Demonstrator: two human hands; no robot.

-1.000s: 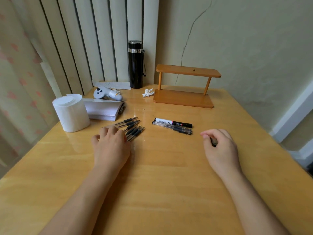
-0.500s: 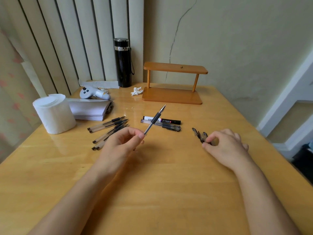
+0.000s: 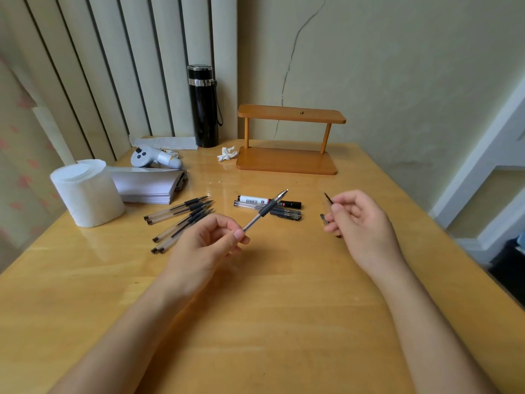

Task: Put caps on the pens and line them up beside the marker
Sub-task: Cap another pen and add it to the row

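Observation:
My left hand [image 3: 208, 245] pinches the back end of an uncapped clear pen [image 3: 265, 210] with a black grip, tip pointing up and right. My right hand [image 3: 359, 221] holds a black pen cap [image 3: 328, 198] between thumb and fingers, apart from the pen tip. More dark caps [image 3: 324, 218] lie partly hidden under that hand. A white-and-black marker [image 3: 255, 199] lies on the table, with capped pens [image 3: 284, 214] lined up just in front of it. Several uncapped pens [image 3: 181, 216] lie in a loose pile to the left.
A white paper roll [image 3: 85, 191], a stack of paper [image 3: 147, 184] and a white controller [image 3: 154, 158] sit at the left. Farther back stand a black flask [image 3: 203, 109], a crumpled tissue [image 3: 227, 153] and a small wooden shelf [image 3: 287, 160]. The table's right edge [image 3: 420, 220] is close.
My left hand took a pen from the pile and lifted it toward the centre. My right hand picked a cap up off the table and raised it.

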